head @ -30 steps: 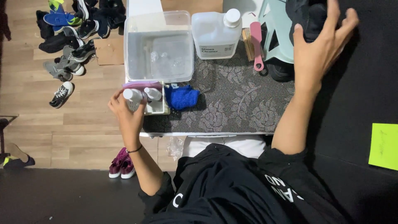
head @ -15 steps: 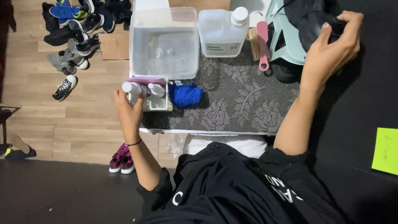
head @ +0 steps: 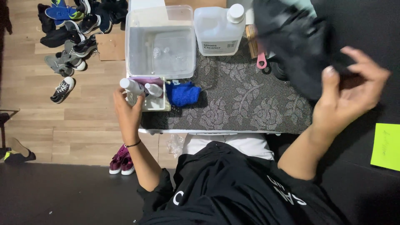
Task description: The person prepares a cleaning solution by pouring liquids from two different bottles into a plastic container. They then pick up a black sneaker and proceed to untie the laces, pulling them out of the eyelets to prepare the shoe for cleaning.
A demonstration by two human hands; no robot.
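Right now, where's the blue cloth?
In the head view the blue cloth lies on the patterned mat, left of centre, beside the small white tray and just below the clear tub.

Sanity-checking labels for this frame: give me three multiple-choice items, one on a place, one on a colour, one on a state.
1. Where does the blue cloth lie?
A. on the patterned mat, right of the small tray
B. inside the clear tub
C. on the wooden floor

2. What colour is the cap of the big cleaner jug?
A. red
B. white
C. black

3. What is the right hand doing?
A. resting flat on the mat
B. holding a dark shoe lifted above the table
C. gripping the pink brush

Key: 1 A, the cloth sits on the mat beside the tray; 2 B, the cap on the jug is white; 3 B, the fingers curl on the dark shoe, blurred, clear of the mat, while the left hand grips a small white bottle.
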